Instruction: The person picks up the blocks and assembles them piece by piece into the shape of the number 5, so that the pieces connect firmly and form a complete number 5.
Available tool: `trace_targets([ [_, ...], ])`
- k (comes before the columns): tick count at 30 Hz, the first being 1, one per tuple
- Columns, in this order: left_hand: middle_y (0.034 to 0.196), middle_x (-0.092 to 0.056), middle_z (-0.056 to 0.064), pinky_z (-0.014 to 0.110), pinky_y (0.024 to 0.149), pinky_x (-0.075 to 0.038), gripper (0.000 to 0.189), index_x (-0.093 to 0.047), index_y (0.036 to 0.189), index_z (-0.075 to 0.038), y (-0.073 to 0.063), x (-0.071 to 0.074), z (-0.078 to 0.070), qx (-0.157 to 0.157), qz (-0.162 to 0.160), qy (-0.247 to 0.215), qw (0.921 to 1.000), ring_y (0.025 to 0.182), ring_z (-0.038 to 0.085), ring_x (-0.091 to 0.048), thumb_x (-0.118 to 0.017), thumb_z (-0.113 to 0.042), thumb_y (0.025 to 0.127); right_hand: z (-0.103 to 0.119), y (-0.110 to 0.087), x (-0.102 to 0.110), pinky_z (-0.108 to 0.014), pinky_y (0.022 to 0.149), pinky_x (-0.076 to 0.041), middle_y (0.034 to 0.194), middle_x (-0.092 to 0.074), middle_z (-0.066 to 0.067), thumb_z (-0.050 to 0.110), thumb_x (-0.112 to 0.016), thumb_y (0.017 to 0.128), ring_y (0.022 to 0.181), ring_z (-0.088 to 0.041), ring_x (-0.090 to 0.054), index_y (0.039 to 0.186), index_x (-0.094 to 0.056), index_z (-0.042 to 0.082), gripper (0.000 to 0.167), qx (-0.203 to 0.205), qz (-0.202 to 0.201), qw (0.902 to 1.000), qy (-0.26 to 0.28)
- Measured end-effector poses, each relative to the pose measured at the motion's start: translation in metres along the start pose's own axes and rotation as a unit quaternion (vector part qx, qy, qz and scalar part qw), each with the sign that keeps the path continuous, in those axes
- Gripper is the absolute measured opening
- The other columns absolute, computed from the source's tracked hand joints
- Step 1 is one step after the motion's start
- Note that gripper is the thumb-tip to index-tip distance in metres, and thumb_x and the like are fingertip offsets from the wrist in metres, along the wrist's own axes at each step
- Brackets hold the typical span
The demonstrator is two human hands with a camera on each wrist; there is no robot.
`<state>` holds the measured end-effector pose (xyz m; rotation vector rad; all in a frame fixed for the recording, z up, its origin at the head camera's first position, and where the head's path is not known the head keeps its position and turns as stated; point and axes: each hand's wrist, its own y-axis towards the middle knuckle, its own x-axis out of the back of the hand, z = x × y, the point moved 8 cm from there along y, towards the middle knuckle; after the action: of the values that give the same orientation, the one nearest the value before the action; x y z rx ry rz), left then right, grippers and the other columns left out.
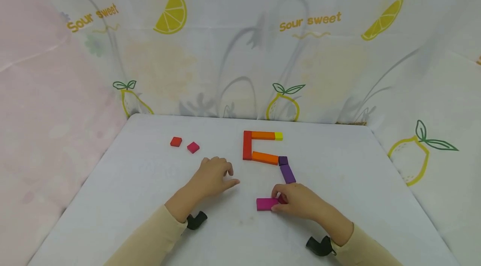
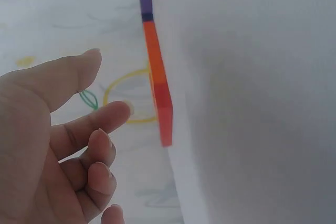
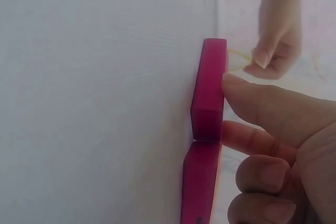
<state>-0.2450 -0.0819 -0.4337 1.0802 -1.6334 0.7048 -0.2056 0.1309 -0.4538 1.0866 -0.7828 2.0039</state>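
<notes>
My right hand pinches the end of a magenta block between thumb and index finger. A second magenta block lies end to end with it in the right wrist view; the hand mostly hides it in the head view. Just beyond this hand lies a long purple block, meeting a small dark purple block. My left hand hovers above the table with relaxed fingers and holds nothing. Farther back, a long red block joins two orange blocks, with a yellow block at the far one's end.
A small red block and a small pinkish-red block lie apart at the left back of the white table. A lemon-print cloth hangs behind the table and at its sides.
</notes>
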Motion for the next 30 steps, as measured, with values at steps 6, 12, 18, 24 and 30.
trace_targets([
  [6,0.078,-0.054,-0.009,0.039,0.076,-0.038,0.025,-0.069,0.093,-0.019,0.000,0.012,0.034,0.029,-0.033,-0.007,0.9990,0.078,0.012,-0.050,-0.076,-0.043,0.087,-0.001,0.000,-0.001,-0.025,0.059,-0.041,0.068,-0.052,0.014,0.037,-0.079,0.086,0.064,-0.006,-0.049,0.101,-0.067,0.024,0.023,0.001,0.002,1.0000,0.003],
  [12,0.081,-0.057,-0.004,0.043,0.075,-0.039,0.024,-0.072,0.097,-0.015,0.000,0.022,0.067,0.059,-0.067,-0.007,0.9960,0.078,0.015,-0.054,-0.075,-0.037,0.090,-0.002,0.000,-0.002,-0.025,0.058,-0.040,0.067,-0.051,0.014,0.037,-0.079,0.086,0.063,-0.006,-0.049,0.100,-0.067,0.025,0.022,-0.004,0.002,1.0000,-0.002],
  [18,0.085,-0.060,0.003,0.049,0.075,-0.040,0.024,-0.073,0.105,-0.010,-0.001,0.036,0.095,0.097,-0.114,-0.008,0.9887,0.084,0.024,-0.057,-0.072,-0.030,0.091,-0.002,0.001,-0.002,-0.025,0.058,-0.039,0.066,-0.051,0.013,0.037,-0.079,0.086,0.063,-0.006,-0.049,0.100,-0.066,0.025,0.022,-0.007,0.005,1.0000,-0.006],
  [24,0.094,-0.064,0.010,0.054,0.077,-0.039,0.033,-0.070,0.116,-0.007,0.001,0.046,0.120,0.134,-0.127,-0.027,0.9825,0.093,0.032,-0.059,-0.069,-0.030,0.093,-0.001,0.001,-0.002,-0.025,0.058,-0.039,0.066,-0.051,0.013,0.037,-0.078,0.087,0.063,-0.006,-0.048,0.100,-0.066,0.025,0.022,-0.010,0.010,0.9999,-0.007],
  [30,0.102,-0.064,0.015,0.057,0.081,-0.039,0.046,-0.065,0.130,-0.007,0.005,0.047,0.139,0.164,-0.105,-0.031,0.9803,0.101,0.038,-0.056,-0.070,-0.032,0.092,0.000,0.002,-0.001,-0.026,0.059,-0.039,0.065,-0.051,0.012,0.036,-0.079,0.086,0.063,-0.007,-0.049,0.098,-0.065,0.025,0.021,-0.017,0.015,0.9997,-0.003],
])
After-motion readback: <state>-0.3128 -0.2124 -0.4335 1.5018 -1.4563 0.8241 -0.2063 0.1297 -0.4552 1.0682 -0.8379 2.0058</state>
